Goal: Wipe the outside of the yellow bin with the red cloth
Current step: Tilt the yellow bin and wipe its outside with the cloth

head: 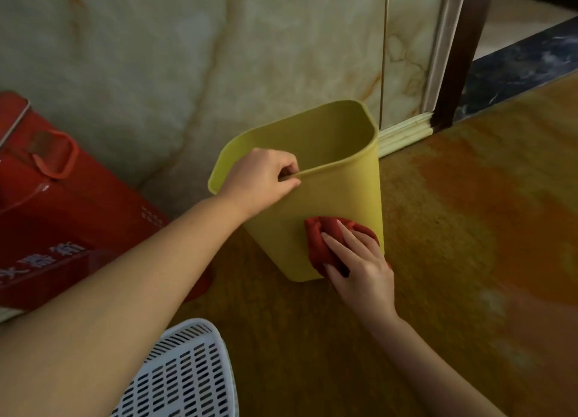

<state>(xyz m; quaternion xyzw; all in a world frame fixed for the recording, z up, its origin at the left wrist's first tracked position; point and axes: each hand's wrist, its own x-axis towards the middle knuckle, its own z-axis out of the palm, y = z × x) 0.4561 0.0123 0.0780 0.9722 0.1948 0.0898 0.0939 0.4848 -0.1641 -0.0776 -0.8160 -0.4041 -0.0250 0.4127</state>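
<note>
On the orange-brown floor (469,228), close to the marble wall (156,56), stood the yellow bin (328,197), tipped a little toward me. My left hand (266,175) was closed on its near rim, pinching the edge, and my right hand (359,260) lay flat with fingers spread, pressing the bunched red cloth (319,244) against the lower near side. I judged that a hard push low down could have slid or tipped the light bin if my rim grip had slackened, and the cloth could have slipped from under my open palm. What I could see of the bin's inside held nothing. Nearer me on the left, a white slotted basket (181,379) showed nothing inside either.
</note>
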